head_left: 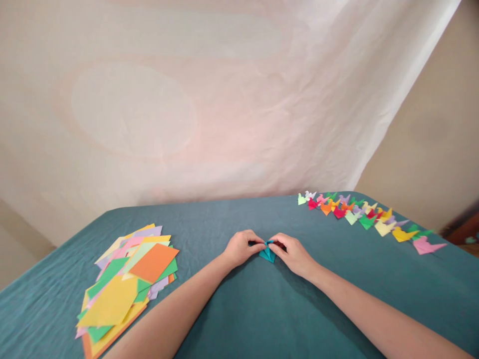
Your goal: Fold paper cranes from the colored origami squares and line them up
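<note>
Between my two hands is a small piece of folded blue origami paper [267, 255], its pointed lower end towards me. My left hand [242, 248] pinches its upper left part between thumb and fingertips. On the other side, my right hand [290, 251] grips the upper right part the same way. The fingertips of both hands nearly meet and cover the top of the folds. Both hands rest low over the teal cloth.
Loose coloured paper squares [112, 301] lie in a spread pile at the left. Rows of folded paper birds [368, 222] stand along the table's far right. The teal tablecloth [209, 219] reaches a pale hanging sheet [232, 109] at the back.
</note>
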`<state>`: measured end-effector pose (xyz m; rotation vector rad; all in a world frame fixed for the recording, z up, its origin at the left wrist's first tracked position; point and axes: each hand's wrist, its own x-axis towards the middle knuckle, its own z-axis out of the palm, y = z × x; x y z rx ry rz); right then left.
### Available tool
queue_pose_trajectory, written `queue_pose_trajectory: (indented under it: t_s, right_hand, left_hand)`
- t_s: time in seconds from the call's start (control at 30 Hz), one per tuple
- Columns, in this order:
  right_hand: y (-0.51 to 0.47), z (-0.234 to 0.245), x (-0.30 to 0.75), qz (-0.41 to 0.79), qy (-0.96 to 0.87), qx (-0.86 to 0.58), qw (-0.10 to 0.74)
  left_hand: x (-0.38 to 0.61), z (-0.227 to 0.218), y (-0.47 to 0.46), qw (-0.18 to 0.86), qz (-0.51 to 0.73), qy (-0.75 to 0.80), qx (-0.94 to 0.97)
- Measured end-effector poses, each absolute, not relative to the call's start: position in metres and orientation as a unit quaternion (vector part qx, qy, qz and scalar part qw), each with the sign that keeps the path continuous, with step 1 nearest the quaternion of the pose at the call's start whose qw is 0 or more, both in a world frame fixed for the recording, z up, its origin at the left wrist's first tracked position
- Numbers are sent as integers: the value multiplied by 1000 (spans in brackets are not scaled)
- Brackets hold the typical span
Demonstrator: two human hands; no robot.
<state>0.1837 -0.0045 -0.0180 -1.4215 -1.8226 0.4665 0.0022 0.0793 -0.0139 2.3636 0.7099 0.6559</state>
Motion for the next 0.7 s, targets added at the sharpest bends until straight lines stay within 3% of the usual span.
queue_pose_trajectory:
  t_s: [0.7]
  right_hand:
    - [-6,-22,179,164,-726,-553,375]
  left_hand:
    - [3,-9,70,244,257,281,892]
